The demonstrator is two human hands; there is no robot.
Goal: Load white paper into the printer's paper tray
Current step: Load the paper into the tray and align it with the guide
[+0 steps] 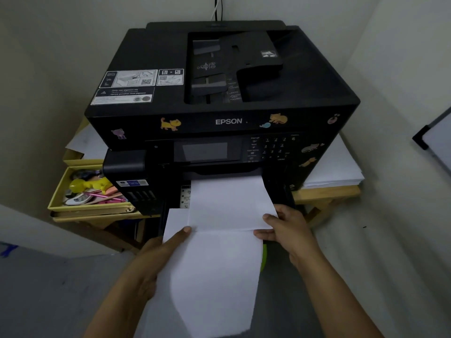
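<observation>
The feeding step looks to be in hand: the left hand (pixel 168 242) at 7 o'clock grips the paper (pixel 227 206) at its near-left edge, and the right hand (pixel 285 224) at 5 o'clock pinches its right edge, the far end lying in the printer (pixel 219 93) mouth. Next it seems to need squaring and a level push toward 12. The tray (pixel 288 193) is mostly hidden under the sheets, and the lower sheet runs off the bottom.
</observation>
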